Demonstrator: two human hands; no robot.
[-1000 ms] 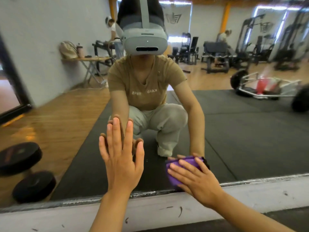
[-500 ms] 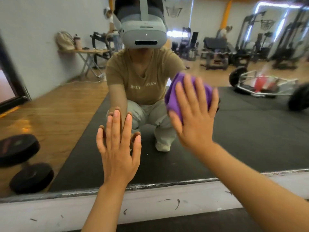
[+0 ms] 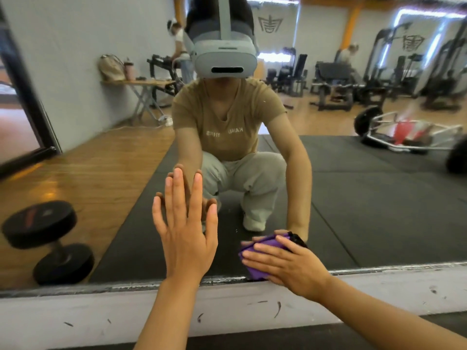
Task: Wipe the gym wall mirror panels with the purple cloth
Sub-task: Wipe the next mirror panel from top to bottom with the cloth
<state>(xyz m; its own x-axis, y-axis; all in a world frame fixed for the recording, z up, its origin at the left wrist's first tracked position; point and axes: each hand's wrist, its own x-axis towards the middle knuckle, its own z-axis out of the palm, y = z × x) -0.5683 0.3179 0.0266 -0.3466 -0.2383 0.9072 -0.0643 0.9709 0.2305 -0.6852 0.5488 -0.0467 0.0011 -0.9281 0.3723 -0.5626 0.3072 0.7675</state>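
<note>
The gym wall mirror (image 3: 366,210) fills most of the view and reflects a crouching person in a headset. My left hand (image 3: 185,228) lies flat on the glass, fingers straight and pointing up. My right hand (image 3: 285,266) presses the purple cloth (image 3: 255,271) against the mirror close to its bottom edge, fingers stretched over the cloth and pointing left. Most of the cloth is hidden under the hand.
Below the glass runs the scuffed white wall base (image 3: 75,317), with dark floor mat under it. The reflection shows a black dumbbell (image 3: 48,238) at lower left, a trap bar (image 3: 404,137) at right, gym machines and other people behind.
My right hand has swept the purple cloth from chest height on the glass down to the bottom edge. The left hand has stayed flat on the mirror.
</note>
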